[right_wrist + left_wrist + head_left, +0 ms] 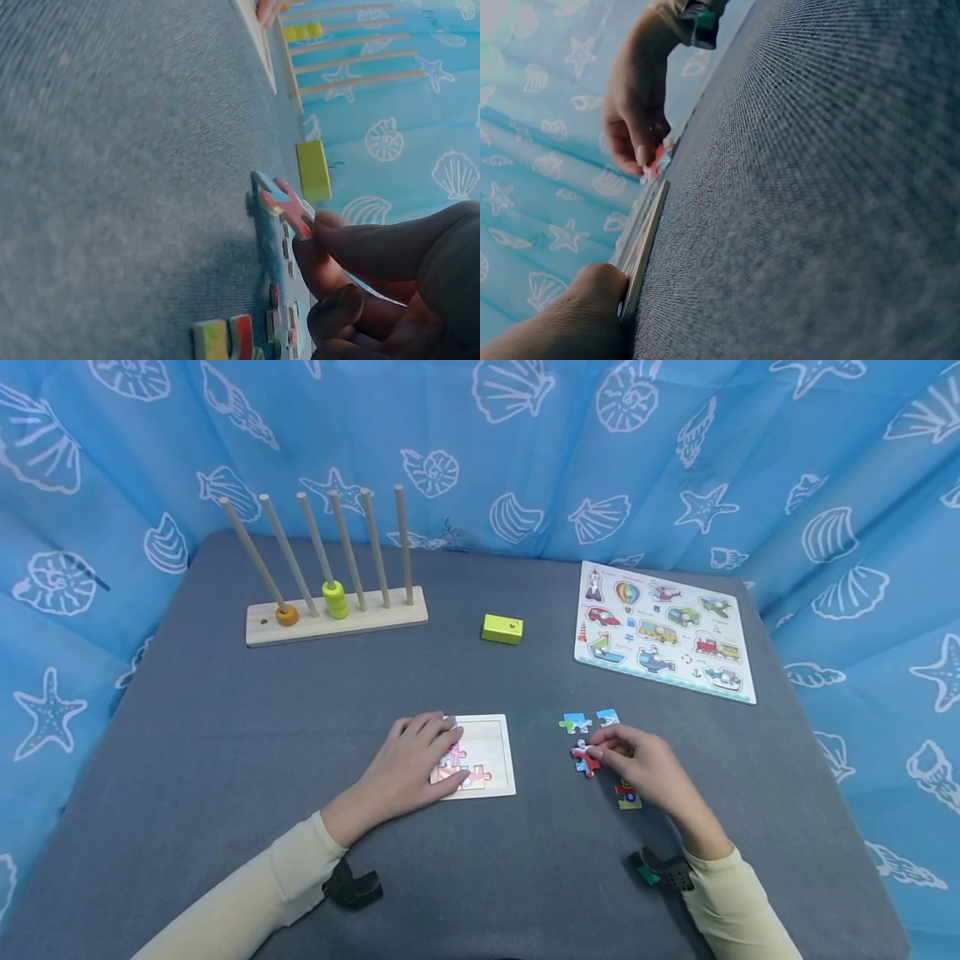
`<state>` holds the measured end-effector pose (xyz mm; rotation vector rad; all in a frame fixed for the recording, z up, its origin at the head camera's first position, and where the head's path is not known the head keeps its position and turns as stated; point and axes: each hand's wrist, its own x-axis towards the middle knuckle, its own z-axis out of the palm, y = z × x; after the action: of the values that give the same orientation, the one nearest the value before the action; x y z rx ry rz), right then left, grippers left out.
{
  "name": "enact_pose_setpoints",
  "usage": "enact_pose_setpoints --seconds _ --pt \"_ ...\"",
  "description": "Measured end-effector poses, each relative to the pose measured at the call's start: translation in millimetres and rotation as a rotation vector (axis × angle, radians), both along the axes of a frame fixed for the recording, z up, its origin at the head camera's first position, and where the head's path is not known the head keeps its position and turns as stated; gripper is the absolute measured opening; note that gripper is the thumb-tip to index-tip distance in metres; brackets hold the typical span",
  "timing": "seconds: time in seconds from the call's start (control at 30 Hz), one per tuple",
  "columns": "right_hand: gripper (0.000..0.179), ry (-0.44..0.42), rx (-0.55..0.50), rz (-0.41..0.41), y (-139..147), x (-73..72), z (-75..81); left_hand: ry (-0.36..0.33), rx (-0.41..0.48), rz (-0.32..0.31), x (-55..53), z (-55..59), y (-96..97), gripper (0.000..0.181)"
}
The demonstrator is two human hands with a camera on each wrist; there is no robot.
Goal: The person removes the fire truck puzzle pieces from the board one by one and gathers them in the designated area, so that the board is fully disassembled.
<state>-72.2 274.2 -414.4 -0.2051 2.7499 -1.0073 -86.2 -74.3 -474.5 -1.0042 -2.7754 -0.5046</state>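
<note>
The right hand (637,767) pinches a puzzle piece (289,206) by its edge, thumb against fingers, perhaps to leave the rest clear; loose pieces (576,723) lie near, within easy reach. The left hand (405,752), fingers unclenched, rests over the tray's (491,745) left side, seemingly steadying it. Block (502,629), rack (337,627) and board (633,660) stand farther back, likely for working room.

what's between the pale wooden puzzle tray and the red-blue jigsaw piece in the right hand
In the head view, bare grey cloth separates the wooden puzzle tray from the jigsaw piece in the right hand.
</note>
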Motion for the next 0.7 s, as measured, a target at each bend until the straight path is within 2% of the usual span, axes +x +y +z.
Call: enact_pose_setpoints --seconds 0.2,0.37,0.5,0.7 --pt "0.012 0.114 0.076 0.025 0 0.0 0.3 0.006 0.000 -0.002 0.2 -0.1 -0.4 0.059" --pt "0.025 0.224 0.155 0.163 7 -0.7 1.6 0.013 0.015 -0.002 -0.1 -0.4 -0.3 0.058" --pt "0.032 0.239 0.186 0.236 10 -1.1 0.2 0.008 0.012 0.000 -0.4 -1.1 -0.6 0.058" --pt "0.028 0.263 0.193 0.243 7 -1.9 -3.2 0.008 0.010 -0.001 -0.4 -2.2 -0.4 0.058"
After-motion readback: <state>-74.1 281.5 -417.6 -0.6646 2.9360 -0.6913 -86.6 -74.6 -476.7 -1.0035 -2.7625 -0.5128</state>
